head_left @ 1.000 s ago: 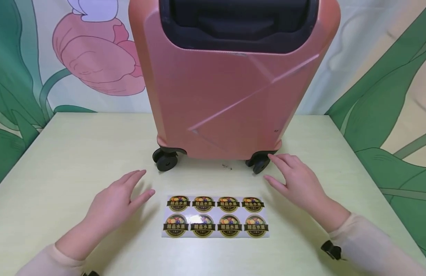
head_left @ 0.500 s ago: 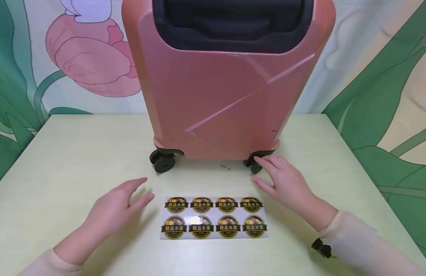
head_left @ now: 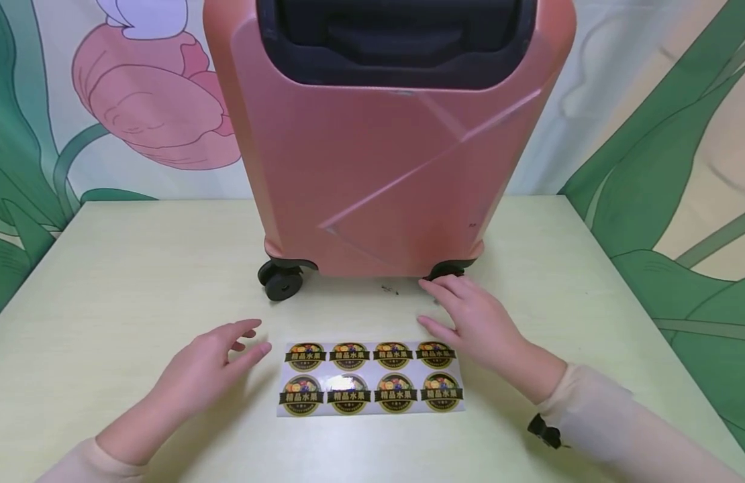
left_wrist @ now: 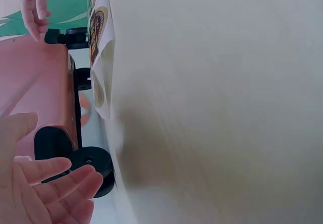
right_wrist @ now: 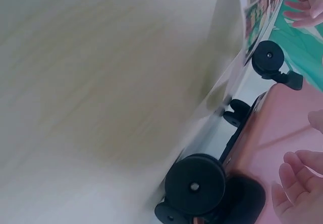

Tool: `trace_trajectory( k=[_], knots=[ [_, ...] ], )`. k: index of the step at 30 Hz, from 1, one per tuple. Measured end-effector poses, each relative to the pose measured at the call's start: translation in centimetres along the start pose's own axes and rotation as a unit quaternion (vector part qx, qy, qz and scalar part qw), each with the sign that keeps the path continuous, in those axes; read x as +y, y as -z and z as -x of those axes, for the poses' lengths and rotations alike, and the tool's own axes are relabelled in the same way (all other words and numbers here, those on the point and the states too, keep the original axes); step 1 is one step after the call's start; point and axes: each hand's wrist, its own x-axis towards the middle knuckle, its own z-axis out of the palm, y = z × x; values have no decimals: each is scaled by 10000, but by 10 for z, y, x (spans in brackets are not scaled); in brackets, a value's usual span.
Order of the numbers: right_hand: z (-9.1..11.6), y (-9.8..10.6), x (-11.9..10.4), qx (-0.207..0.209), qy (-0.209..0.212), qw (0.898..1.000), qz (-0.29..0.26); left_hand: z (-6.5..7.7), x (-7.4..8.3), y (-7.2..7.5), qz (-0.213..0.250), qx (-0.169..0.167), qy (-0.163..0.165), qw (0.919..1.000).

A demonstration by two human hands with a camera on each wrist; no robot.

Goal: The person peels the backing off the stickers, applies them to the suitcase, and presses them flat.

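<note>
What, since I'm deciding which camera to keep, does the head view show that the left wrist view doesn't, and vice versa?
Only the head view: the black handle recess of the suitcase, all eight stickers face-on in two rows, and a black piece at the right sleeve.

Only the left wrist view: a third wheel farther back, the palm side of the left hand, and the sticker sheet almost edge-on, its end seemingly bowed off the table.

Both: suitcase, left hand, right hand, sticker sheet, table, two wheels.

A pale table (head_left: pixel 167 268) bears a pink suitcase (head_left: pixel 384 174) and sticker sheet (head_left: pixel 371 380).
</note>
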Motion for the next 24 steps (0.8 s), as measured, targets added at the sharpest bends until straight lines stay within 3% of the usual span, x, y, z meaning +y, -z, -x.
trace_trajectory(
  k=[12, 24],
  knots=[
    [-4, -1, -15, -23, 305, 9995, -22, 0, 3, -3, 181, -290, 157, 9993],
    [-3, -5, -25, -167, 341, 9992, -113, 2, 4, -9, 296, -325, 38, 9990]
  ],
)
